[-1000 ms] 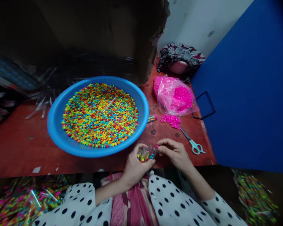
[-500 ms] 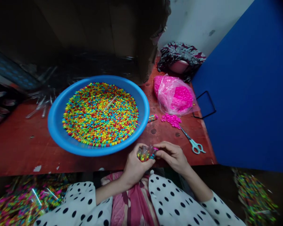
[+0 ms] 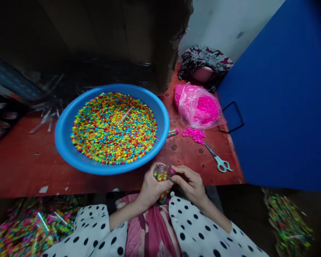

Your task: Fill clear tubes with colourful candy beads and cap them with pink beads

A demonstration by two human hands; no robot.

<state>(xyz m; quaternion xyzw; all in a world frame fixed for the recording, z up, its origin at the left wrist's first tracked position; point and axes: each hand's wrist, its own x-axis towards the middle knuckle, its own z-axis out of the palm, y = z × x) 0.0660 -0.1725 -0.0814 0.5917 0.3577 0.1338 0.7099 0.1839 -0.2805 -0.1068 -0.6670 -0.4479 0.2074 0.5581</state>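
"So, where are our clear plastic tubes of multicoloured pellets [image 3: 161, 175]?"
"Lower centre, clamped in our left hand [image 3: 151, 188]. Our right hand [image 3: 190, 185] meets a small pink cap [image 3: 172, 171]; whether gripping, we can't tell."

left hand [image 3: 151, 186] curled in grip; right hand [image 3: 192, 184] close beside, fingers [image 3: 184, 170] bent; forearms [image 3: 124, 217] angled inward.

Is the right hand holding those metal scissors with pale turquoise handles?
No, the scissors lie on the red tabletop, while the right hand is at the clear tubes of colourful pieces.
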